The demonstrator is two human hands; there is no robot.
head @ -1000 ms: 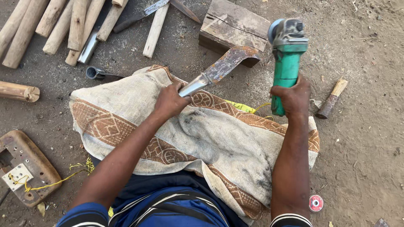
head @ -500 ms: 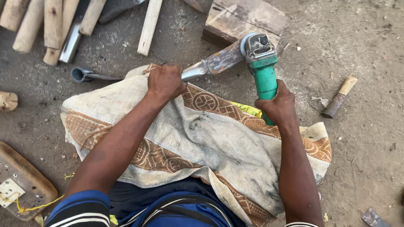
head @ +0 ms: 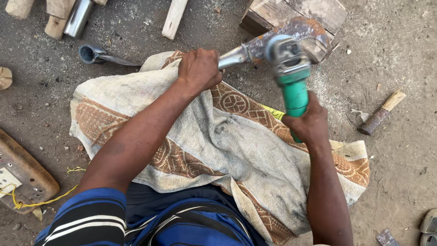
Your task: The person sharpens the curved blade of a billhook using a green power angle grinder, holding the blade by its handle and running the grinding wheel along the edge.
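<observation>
My left hand (head: pixel 199 68) grips the bright metal shank of a rusty flat blade (head: pixel 298 28), which rests on a wooden block (head: pixel 318 11). My right hand (head: pixel 306 123) holds the green body of an angle grinder (head: pixel 291 75). The grinder's grey head sits over the blade near the block. A patterned beige and brown cloth (head: pixel 218 150) covers my lap beneath both arms.
A metal socketed tool (head: pixel 98 55) lies on the dirt at upper left, near a steel tube (head: pixel 78 17) and wooden handles (head: pixel 174 18). A short wood-handled tool (head: pixel 380 114) lies to the right. A wooden board with a socket and yellow wire (head: pixel 20 175) sits at lower left.
The view has moved closer and shifted. The grinder came left and down onto the blade, and the blade's end now rests on the wooden block.
</observation>
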